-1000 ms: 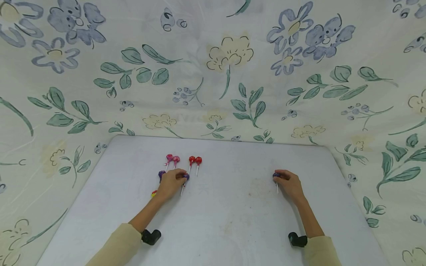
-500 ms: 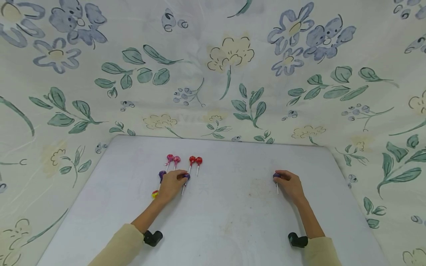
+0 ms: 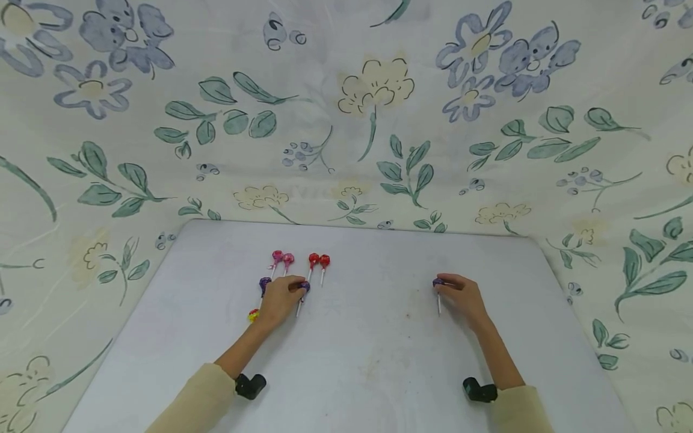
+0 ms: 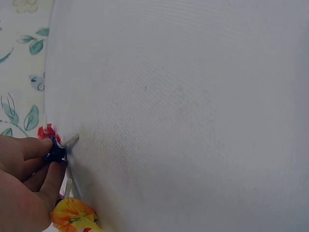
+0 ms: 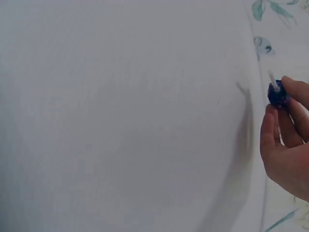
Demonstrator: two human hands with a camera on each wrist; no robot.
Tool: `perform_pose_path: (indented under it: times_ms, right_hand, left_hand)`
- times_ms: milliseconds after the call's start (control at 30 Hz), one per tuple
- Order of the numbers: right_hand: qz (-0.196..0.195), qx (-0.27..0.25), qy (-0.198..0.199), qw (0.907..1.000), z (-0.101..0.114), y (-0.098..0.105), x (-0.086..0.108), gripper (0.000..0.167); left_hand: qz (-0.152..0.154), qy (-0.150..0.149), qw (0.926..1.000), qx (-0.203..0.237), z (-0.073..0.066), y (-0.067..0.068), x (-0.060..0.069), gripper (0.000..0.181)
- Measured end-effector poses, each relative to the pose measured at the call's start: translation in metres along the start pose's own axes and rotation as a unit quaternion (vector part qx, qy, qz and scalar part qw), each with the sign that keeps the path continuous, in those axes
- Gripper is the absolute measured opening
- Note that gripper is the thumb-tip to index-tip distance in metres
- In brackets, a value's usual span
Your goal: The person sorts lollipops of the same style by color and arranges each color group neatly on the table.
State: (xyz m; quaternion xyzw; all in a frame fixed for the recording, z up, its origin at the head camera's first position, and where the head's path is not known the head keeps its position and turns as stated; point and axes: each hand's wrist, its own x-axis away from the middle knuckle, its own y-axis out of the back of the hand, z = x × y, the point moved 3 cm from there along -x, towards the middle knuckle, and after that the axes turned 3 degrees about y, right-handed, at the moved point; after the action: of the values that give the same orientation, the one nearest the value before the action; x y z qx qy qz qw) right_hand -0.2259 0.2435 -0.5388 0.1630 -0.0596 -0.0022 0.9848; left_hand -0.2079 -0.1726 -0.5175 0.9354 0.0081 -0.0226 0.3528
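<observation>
My left hand (image 3: pixel 280 300) pinches the head of a purple lollipop (image 3: pixel 305 287) at the left of the table, its white stick pointing toward me. Farther right, my right hand (image 3: pixel 464 299) pinches another purple lollipop (image 3: pixel 438 282) between thumb and fingers, its stick hanging down; the right wrist view shows this dark blue-purple head (image 5: pixel 278 94) above the table. Beyond the left hand lie two pink lollipops (image 3: pixel 289 258) and two red lollipops (image 3: pixel 314 258). A third purple lollipop (image 3: pixel 264 282) and a yellow lollipop (image 3: pixel 253 314) lie left of that hand, partly hidden by it.
The white table (image 3: pixel 368 337) spreads under both hands, with a few small specks. A flower-patterned cloth (image 3: pixel 325 120) rises behind and at both sides of it. Black devices (image 3: pixel 251 386) are worn at both wrists.
My right hand has moved a little to the left with its purple lollipop. My left hand keeps its pinch in nearly the same spot.
</observation>
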Motion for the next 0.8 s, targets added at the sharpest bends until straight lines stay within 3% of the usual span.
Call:
perform_pose_path:
  times_ms: [300,800]
  right_hand:
    - [0.001,-0.029,0.041,0.9988,0.03,-0.032,-0.002,0.035]
    - [0.034,-0.061,0.054,0.9961,0.06,-0.102,-0.003,0.031]
  left_hand:
    - [0.007,0.005,1.0,0.001,0.0,0.001,-0.001,0.027]
    - [0.005,0.01,0.9999,-0.001,0.0,0.0,0.0,0.026]
